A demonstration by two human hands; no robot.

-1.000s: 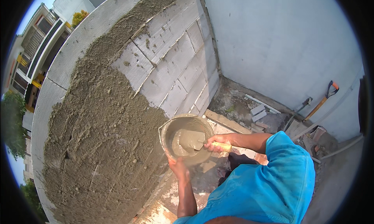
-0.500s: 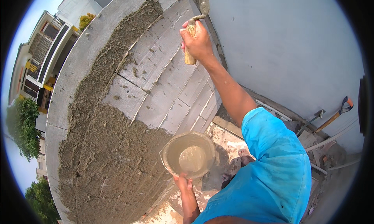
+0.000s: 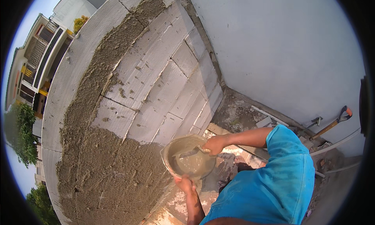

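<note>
My left hand (image 3: pixel 185 183) grips the near rim of a round bucket (image 3: pixel 167 161), its fingers closed on the edge. Wet grey mortar (image 3: pixel 200 167) lies inside. Over the bucket's right rim, my right hand (image 3: pixel 215 144) is closed round a trowel (image 3: pixel 190 152); the handle is mostly hidden by the fingers, and the blade reaches down into the bucket. Left of the bucket rises a wall of pale blocks (image 3: pixel 164 88). Rough grey-brown mortar (image 3: pixel 113 174) covers its lower left part and runs in a band up to its top.
A smooth grey wall (image 3: pixel 281 53) meets the block wall at a corner. Rubble (image 3: pixel 236 111) and a pale pipe (image 3: pixel 269 114) lie along its foot. A tool with an orange-and-black grip (image 3: pixel 345 112) leans at the right. Past the block wall stand a house (image 3: pixel 45 57) and trees (image 3: pixel 21 131).
My right hand has come down from the top of the block wall, bringing the trowel into the bucket. The left hand still holds the bucket in nearly the same place.
</note>
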